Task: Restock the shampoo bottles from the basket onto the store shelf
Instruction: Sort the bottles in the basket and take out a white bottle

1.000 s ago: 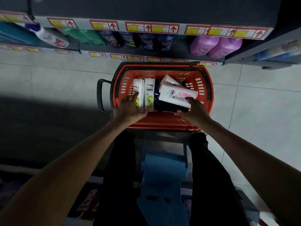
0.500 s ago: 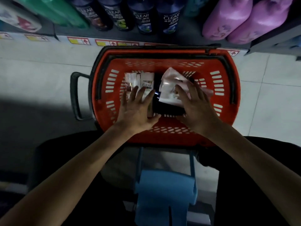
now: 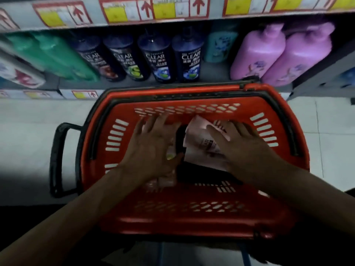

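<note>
Reaching into a red plastic slotted basket (image 3: 192, 225) that fills the middle of the frame, both hands lie flat among the bottles. The left hand (image 3: 153, 150) rests with straight, spread fingers on two white shampoo bottles (image 3: 167, 182), of which only the near ends show below the palm. The right hand (image 3: 244, 150) presses straight fingers on a tilted white bottle with a pink label (image 3: 199, 137); neither hand curls round anything. A dark bottle (image 3: 201, 175) lies between the two hands.

The basket's far rim sits just beside the lower shelf's front edge (image 3: 82, 94). On that shelf, in the upper half of the frame, dark blue CLEAR bottles (image 3: 189, 60) stand touching in a row, with green bottles (image 3: 57, 56) at upper left and purple jugs (image 3: 269, 54) at upper right. A bare stretch of shelf shows between the blue row and the purple jugs, where a teal bottle (image 3: 219, 47) stands farther back. A black side handle (image 3: 55, 160) juts over pale floor tiles (image 3: 28, 131) at left.

Against half a second ago, the view has tipped upward: the upper price-label strip (image 3: 153, 10) now shows. The left hand has slid farther over the white bottles, hiding their labels, and the blur is stronger.
</note>
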`<state>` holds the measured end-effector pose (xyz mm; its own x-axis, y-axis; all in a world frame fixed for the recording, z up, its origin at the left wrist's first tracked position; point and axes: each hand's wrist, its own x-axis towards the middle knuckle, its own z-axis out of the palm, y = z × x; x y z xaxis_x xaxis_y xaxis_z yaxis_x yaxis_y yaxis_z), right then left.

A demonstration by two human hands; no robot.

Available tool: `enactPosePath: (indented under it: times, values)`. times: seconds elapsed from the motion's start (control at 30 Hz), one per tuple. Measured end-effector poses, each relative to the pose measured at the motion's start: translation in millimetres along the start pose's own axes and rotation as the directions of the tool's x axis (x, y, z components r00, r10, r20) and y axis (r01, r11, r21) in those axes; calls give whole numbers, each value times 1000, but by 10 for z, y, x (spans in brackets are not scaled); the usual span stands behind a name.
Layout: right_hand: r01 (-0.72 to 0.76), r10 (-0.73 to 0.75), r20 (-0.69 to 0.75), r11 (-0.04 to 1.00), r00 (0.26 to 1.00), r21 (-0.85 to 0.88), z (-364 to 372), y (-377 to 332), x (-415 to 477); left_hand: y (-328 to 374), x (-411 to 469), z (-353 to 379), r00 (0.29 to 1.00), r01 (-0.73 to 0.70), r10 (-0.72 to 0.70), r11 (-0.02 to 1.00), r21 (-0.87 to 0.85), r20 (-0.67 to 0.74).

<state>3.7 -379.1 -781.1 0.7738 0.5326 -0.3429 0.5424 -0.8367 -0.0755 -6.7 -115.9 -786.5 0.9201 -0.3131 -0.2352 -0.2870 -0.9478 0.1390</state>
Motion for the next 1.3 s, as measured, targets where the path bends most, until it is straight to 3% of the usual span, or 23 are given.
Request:
enactPosePath:
  times: [0.13,0.23,0.37,0.47,0.53,0.83,1.07,1.3]
  values:
    - [-2,3,-14,1000,1000,13,-188,-158,-147,13,-149,-128,994,28,-21,997,70,-110]
    - [-83,82,32,995,996,49,-400,-174,-199,76,-293,-224,993,75,-71,996,48,-93]
    - [-196,191,81,978,978,63,-652,-149,-270,206,-408,-339,983,153,-160,985,-79,-88]
    - [-234,231,41,970,972,73,-798,-185,-353,260,-514,-448,974,206,-222,954,-219,-53]
    - [-244,243,14,966,970,83,-876,-235,-415,314,-566,-578,974,213,-226,953,-217,-33]
    - [-204,212,-31,966,977,157,-1165,-515,-656,393,-981,-959,957,123,-204,929,-350,-207]
    - [-37,134,-289,947,948,320,-1301,-763,-740,150,-1123,-1020,937,68,-210,892,-447,-278]
    - [-19,51,-152,979,987,204,-1223,-738,-480,85,-896,-996,923,46,-223,874,-483,-314]
